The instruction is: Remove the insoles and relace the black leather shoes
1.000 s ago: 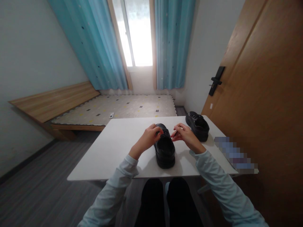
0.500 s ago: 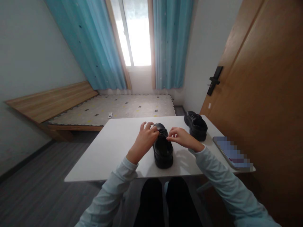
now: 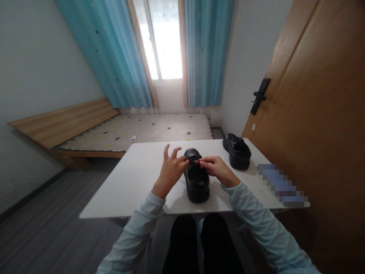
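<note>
A black lace-up shoe stands on the white table, its toe pointing away from me and its heel near the front edge. My left hand is at the left side of its laces, thumb and index finger pinched on a lace, the other fingers raised. From the right, my right hand reaches over the laces with its fingertips pressed together on a lace. The two hands' fingertips are a short way apart.
A second black shoe stands at the table's back right. A blurred flat object lies along the right edge, beside the wooden door. Behind the table is a bed with a small white object on it.
My right hand has moved slightly left, its fingertips now over the laces. The raised fingers of my left hand have spread and straightened, and that hand has shifted slightly left.
</note>
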`<state>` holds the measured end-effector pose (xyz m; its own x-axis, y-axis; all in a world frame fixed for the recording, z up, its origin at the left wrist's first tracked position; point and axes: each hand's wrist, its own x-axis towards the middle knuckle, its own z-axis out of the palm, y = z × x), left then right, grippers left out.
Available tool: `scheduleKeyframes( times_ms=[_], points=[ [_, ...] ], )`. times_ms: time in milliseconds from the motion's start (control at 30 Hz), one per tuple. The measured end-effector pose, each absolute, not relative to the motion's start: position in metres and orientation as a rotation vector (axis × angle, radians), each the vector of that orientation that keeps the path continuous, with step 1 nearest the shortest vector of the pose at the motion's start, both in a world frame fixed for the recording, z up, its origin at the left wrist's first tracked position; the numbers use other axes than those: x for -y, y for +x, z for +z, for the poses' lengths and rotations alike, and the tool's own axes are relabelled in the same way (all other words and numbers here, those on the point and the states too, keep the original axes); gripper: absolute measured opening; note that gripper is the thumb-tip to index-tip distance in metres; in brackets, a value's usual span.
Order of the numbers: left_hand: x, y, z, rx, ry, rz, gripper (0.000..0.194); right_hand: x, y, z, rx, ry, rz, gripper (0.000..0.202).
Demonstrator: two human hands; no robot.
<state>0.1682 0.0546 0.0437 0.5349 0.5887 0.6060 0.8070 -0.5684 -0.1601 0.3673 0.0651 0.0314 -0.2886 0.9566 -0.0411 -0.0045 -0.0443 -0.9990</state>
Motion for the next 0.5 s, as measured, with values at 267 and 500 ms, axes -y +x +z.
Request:
scheduleKeyframes(
  times_ms=[267, 500],
  points=[
    [-0.076, 0.184, 0.024, 1.159, -2.356, -0.888, 0.015, -0.06, 0.358, 0.03, 1.223, -1.11, 1.323, 0.033],
    [-0.084, 0.19, 0.017, 1.219, -2.405, -1.117, 0.014, -0.054, 0.357, 0.024, 1.22, -1.154, 1.268, 0.038]
  ],
)
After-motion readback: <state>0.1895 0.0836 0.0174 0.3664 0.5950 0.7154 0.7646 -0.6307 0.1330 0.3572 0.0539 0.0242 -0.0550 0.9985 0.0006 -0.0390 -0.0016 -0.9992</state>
